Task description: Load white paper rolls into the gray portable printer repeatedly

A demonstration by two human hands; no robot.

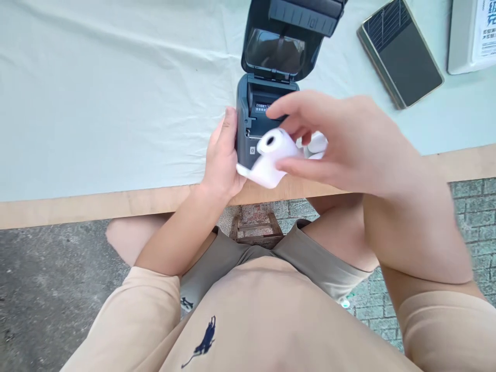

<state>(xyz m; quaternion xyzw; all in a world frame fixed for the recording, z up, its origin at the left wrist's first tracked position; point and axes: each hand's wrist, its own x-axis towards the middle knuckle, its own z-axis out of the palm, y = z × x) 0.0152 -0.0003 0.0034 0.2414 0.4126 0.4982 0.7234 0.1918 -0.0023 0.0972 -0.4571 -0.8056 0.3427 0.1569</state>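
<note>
White, hollow-cored paper roll [277, 157], loose end dangling, hides part of the dark-grey plastic printer [251, 139]; right fingers [296, 166] pinch it, partly unseen left fingers [229, 124] clasp the printer.

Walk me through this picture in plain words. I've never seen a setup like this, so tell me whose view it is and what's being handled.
There is no machine arm here: a person works with two bare hands. The one picture comes from a camera worn on the head, looking down past the hands to the shirt and shorts.

The left hand grips the side of a dark device whose lid stands open. The right hand holds a white roll with a loose end, in front of the device.

On the pale cloth to the right lie a phone and, partly out of view, a white item with printing.
</note>
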